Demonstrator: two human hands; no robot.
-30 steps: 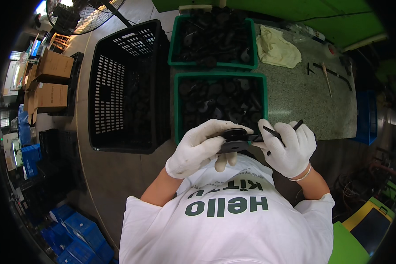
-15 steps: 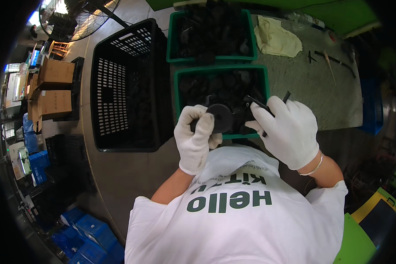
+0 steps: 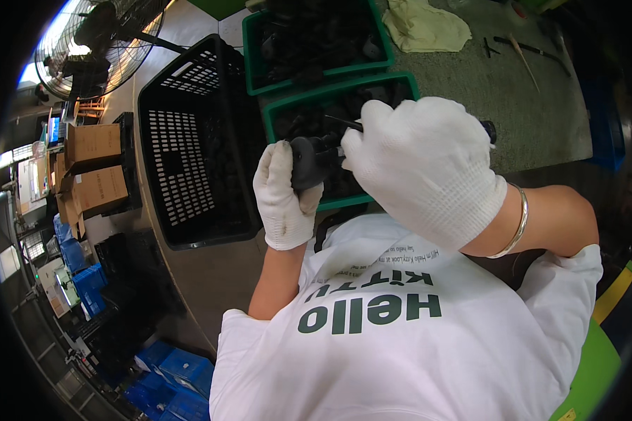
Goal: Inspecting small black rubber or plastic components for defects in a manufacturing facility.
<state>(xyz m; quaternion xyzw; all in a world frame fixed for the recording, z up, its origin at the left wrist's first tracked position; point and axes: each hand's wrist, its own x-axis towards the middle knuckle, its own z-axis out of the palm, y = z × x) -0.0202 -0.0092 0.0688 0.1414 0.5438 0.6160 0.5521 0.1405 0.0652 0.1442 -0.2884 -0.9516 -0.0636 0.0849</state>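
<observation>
In front of my chest, my left hand (image 3: 286, 196) in a white knit glove grips a black round part (image 3: 309, 163). The part is turned so that a stub on it points right, toward my other hand. My right hand (image 3: 425, 165), gloved as well, is closed around a slim black tool (image 3: 345, 122). One thin end sticks out past the fingers to the left; a dark end shows on the right side of the fist. The fingertips of my right hand are close to the part's stub; whether they touch it I cannot tell. Beneath both hands stands a green bin (image 3: 268, 121) of dark parts.
Another green bin (image 3: 248, 70) of black parts stands behind. A black slotted crate (image 3: 179, 165) is at the left. On the grey tabletop (image 3: 495, 77) lie a pale cloth (image 3: 428, 27) and thin tools. A fan (image 3: 98, 42) and cardboard boxes (image 3: 100, 189) stand far left.
The round part has turned from its flat face to a side view, with its stub to the right. My right hand has come up and left, close to it. The whole view has tilted.
</observation>
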